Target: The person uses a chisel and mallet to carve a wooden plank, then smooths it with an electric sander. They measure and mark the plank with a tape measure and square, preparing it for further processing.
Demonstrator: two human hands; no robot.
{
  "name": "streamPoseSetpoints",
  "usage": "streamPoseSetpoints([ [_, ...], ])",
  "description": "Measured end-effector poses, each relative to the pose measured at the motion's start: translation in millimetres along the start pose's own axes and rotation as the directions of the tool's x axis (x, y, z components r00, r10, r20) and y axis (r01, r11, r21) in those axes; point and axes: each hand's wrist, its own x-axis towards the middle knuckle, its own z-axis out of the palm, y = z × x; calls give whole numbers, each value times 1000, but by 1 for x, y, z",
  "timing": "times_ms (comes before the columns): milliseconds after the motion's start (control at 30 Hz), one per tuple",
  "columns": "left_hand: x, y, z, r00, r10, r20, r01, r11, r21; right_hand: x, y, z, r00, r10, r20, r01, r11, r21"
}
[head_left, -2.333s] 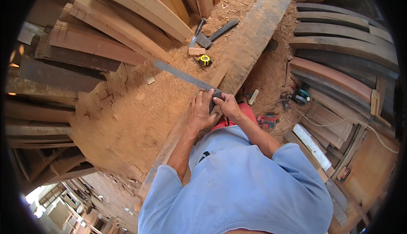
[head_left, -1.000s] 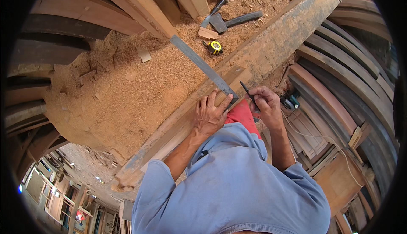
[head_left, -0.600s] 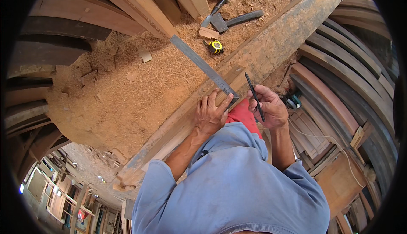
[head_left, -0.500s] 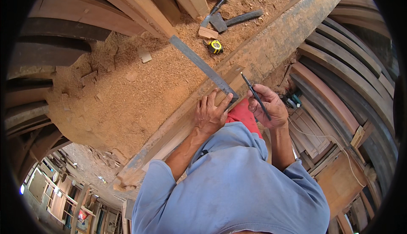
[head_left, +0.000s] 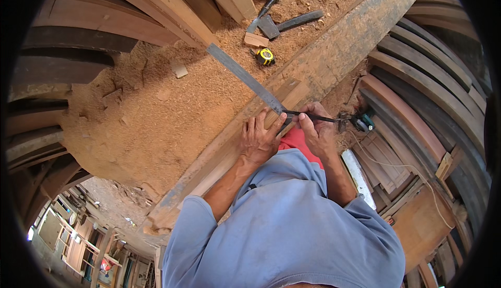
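Note:
My left hand (head_left: 258,137) lies across a strip of wood (head_left: 209,174), its fingers over the far edge. Its thumb presses the stock end of a try square, whose grey metal blade (head_left: 244,77) sticks out over the sawdust to the upper left. In my right hand (head_left: 319,137) a slim black pencil (head_left: 321,118) is pinched almost level. The pencil's tip meets the corner of the square beside my left thumb. Under the strip lies a long worn wooden beam (head_left: 355,42).
A yellow tape measure (head_left: 265,56), a hammer (head_left: 300,21) with a dark handle, a chisel (head_left: 263,11) and a wood offcut (head_left: 256,40) lie on the sawdust. Curved boards (head_left: 417,68) are stacked at right, more planks at left. A teal power tool (head_left: 364,123) sits beyond my right hand.
My right hand has moved left and down, bringing the pencil from upright and apart to nearly level against the square's corner. My left hand and the square have barely moved.

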Motion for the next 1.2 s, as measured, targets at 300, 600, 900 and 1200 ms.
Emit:
streamPoseSetpoints([
  [300,2,1,-1,1000,-11,4,11,1000,-7,12,-1,1,941,-312,128,336,830,-445],
  [600,3,0,-4,999,-12,31,14,999,-36,4,-4,-12,950,-273,153,313,842,-439],
  [900,4,2,-5,999,-25,30,26,999,-25,3,-1,-33,944,-233,233,328,746,-580],
  [1200,3,1,-1,1000,-6,-3,6,1000,-16,18,-1,-8,974,-200,102,224,877,-424],
])
